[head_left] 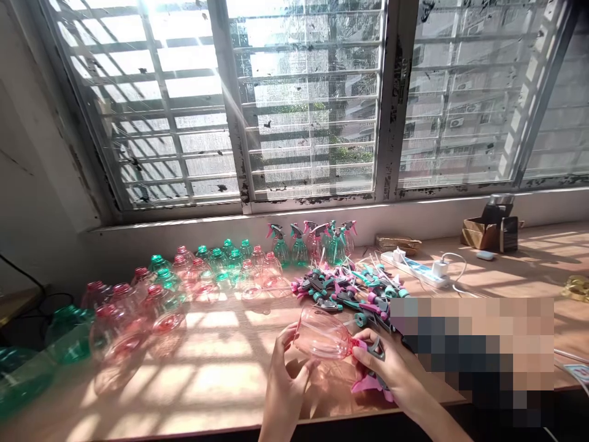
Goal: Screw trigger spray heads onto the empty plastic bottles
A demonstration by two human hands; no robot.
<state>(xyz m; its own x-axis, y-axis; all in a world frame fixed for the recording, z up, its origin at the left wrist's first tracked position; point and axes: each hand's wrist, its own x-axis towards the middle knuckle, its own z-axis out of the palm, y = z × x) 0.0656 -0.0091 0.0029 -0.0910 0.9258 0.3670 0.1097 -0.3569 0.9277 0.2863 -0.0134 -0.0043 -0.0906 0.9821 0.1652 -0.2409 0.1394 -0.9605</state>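
A clear pink spray bottle (322, 333) lies tilted on its side in the air above the table's front part, its neck pointing right. My left hand (289, 368) is closed round the bottle's base, thumb below and fingers behind. At the neck, my right hand (380, 361) grips the pink and grey spray head (370, 383), which sits against the bottle's mouth. Whether the collar is fully threaded cannot be made out. Just beyond the hands lies a heap of loose pink, teal and grey spray heads (350, 288), with thin white tubes sticking out.
Open pink and green bottles (197, 270) stand in rows at the left. Several bottles with spray heads (317, 242) stand by the window sill. A power strip (421, 270) with chargers, a cardboard box (478, 233) and a phone (508, 234) are at the right. A blurred patch covers the lower right.
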